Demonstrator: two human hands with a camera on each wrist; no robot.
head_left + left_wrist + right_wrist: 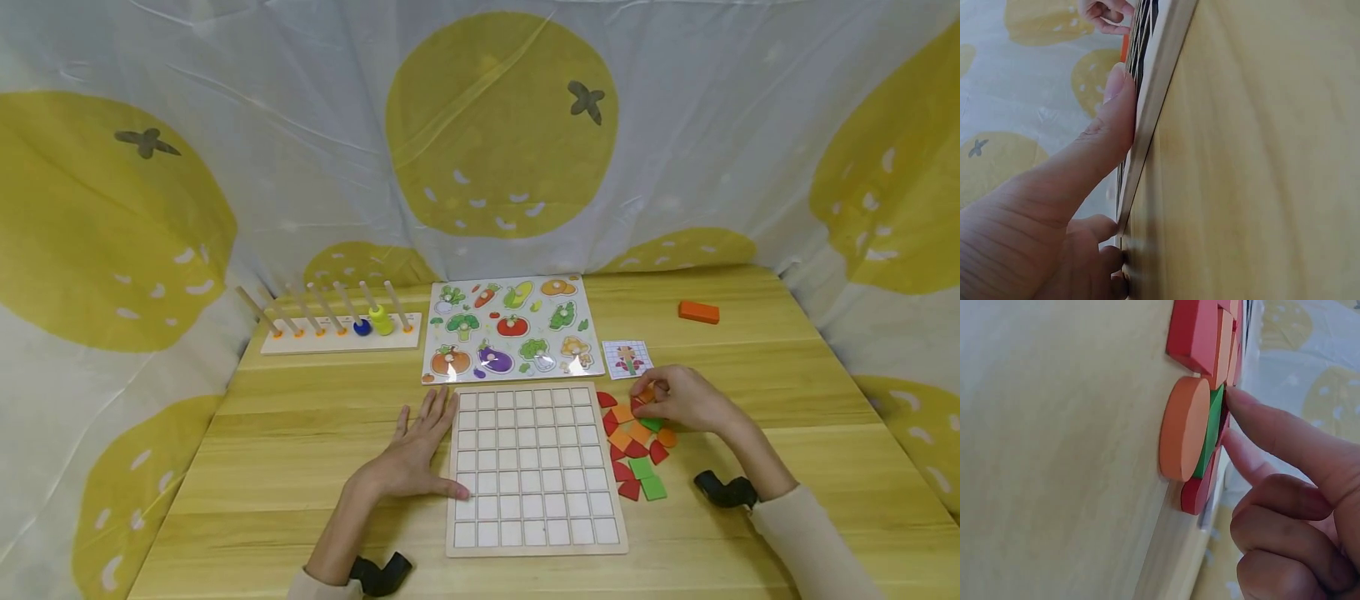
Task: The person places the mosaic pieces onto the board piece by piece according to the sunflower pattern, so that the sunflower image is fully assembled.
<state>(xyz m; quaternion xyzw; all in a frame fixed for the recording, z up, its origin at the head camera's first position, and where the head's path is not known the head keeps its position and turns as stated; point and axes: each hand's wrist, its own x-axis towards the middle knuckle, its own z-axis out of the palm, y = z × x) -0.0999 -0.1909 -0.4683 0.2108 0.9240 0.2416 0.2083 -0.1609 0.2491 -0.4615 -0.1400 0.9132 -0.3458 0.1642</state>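
A wooden grid board (525, 552) with white squares lies flat at the middle of the table. My left hand (412, 458) is spread at its left side, thumb (1110, 119) resting on the frame and the other fingers along the upper left edge. To the board's right is a loose group of flat pieces: red quarter circles (658, 452), orange squares (620, 439), green squares (653, 487) and an orange disc (1185, 428). Over the group's upper end, my right hand (682, 398) pinches a red piece (1224, 415) between thumb and index finger, its other fingers curled; its full outline is hidden.
Beyond the board lies a vegetable puzzle (517, 333), with a small pattern card (627, 359) beside it. A peg stand (341, 340) with blue and yellow beads is at the back left. An orange block (698, 312) sits at the back right. Patterned cloth (495, 125) hangs behind.
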